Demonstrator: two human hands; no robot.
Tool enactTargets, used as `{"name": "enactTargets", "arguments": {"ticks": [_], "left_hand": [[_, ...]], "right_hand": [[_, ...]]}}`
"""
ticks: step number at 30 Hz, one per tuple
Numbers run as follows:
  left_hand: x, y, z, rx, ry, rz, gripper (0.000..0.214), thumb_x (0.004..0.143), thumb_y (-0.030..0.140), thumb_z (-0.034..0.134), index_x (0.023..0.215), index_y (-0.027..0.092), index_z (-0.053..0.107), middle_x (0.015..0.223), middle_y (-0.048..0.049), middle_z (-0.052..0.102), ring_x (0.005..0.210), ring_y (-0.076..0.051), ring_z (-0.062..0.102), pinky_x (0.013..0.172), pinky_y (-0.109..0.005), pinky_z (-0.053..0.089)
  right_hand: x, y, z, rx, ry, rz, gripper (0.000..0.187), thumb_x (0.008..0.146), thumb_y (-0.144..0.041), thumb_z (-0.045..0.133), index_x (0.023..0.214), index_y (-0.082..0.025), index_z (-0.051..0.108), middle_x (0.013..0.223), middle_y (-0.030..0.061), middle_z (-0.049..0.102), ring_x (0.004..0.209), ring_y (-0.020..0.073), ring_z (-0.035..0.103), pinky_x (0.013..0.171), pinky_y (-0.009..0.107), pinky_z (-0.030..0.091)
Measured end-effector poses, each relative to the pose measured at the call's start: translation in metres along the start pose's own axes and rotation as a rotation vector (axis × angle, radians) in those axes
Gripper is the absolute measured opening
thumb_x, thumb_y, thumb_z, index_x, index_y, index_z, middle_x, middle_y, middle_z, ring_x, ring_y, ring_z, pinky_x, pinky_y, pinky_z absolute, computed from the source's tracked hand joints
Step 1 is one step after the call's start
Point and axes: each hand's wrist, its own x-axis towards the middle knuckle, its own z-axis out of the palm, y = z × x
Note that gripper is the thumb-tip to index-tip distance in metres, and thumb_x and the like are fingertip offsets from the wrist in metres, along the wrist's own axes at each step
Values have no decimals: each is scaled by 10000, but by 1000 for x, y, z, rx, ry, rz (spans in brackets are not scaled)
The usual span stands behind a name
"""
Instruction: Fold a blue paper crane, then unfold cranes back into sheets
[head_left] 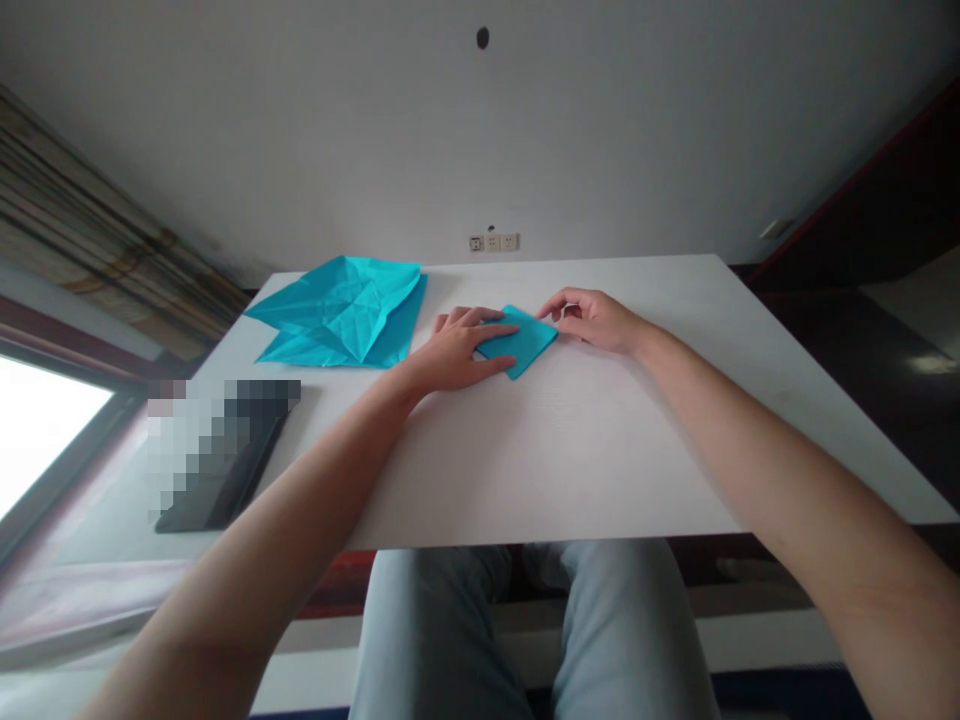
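Observation:
A small folded square of blue paper (529, 343) lies flat on the white table, turned so that its corners point forward, back and sideways. My left hand (461, 350) rests on its left part with the fingers spread out over it. At its right corner is my right hand (596, 322), fingers curled, with the thumb and forefinger close to the paper's edge. Whether those fingertips pinch the corner or only touch it, I cannot tell.
Larger creased blue sheets (337, 310) lie at the table's back left. A dark flat device (225, 490), partly pixelated, sits at the left edge. The white table (562, 480) meets a wall with sockets (493, 243). A curtain (97, 200) hangs at left.

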Motion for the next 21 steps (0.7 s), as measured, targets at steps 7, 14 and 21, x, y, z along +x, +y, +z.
{"name": "enactTargets", "arguments": {"ticks": [7,14,21], "left_hand": [[0,1,-2,24,-11,12,617,1085,643,659,1655,412,693,1771,-100,577,1642,-464,449,1376,-684,289],[-1,2,-3,76,-31,18,544,1124,627,623,1631,449,709,1796,-81,548,1666,-447,448,1383,-687,301],[0,-2,-1,85,-30,38,523,1121,619,637,1616,471,717,1794,-74,551,1672,-440,443,1382,-687,295]], "right_hand": [[2,6,-2,-125,34,-50,252,869,-353,876,1073,-206,846,956,31,736,656,131,500,627,311,387],[3,5,-5,-64,9,20,290,929,-429,840,1132,-223,824,840,17,710,738,185,565,703,336,448],[4,10,-2,5,-41,-77,377,838,-423,895,1155,-236,810,1037,66,816,792,194,625,697,330,481]]}}
